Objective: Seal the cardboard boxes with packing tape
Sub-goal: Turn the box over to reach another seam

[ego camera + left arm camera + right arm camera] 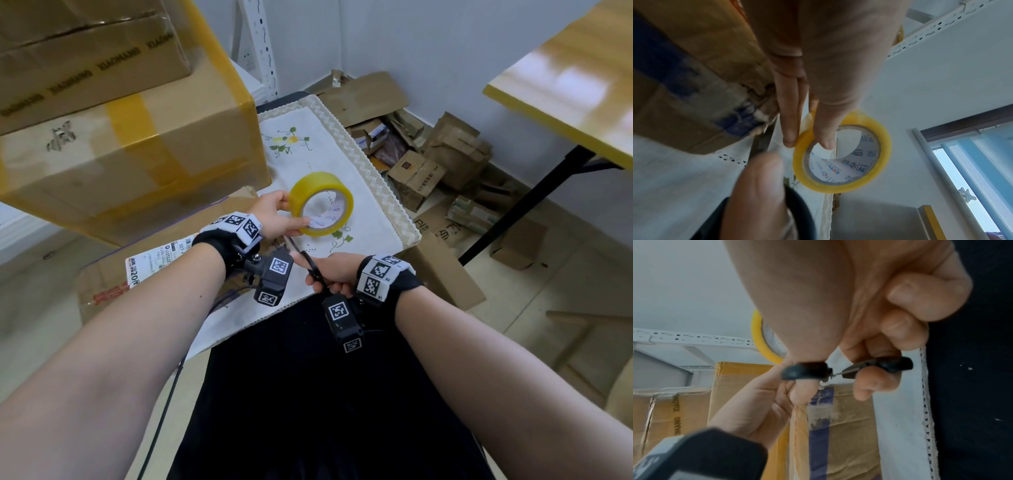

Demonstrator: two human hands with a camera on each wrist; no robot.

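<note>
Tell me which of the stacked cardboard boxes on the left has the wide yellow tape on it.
The big lower box; the box on top of it shows black lettering instead.

Left grip (274,214) pinching, right grip (330,274) curled, forearms extended.

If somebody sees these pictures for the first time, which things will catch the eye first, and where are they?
The yellow tape roll stands out first, gripped by the left hand above the embroidered white cloth. Just below it, the right hand holds black scissors pointed toward the roll. At upper left, big cardboard boxes striped with yellow tape are stacked.
</note>
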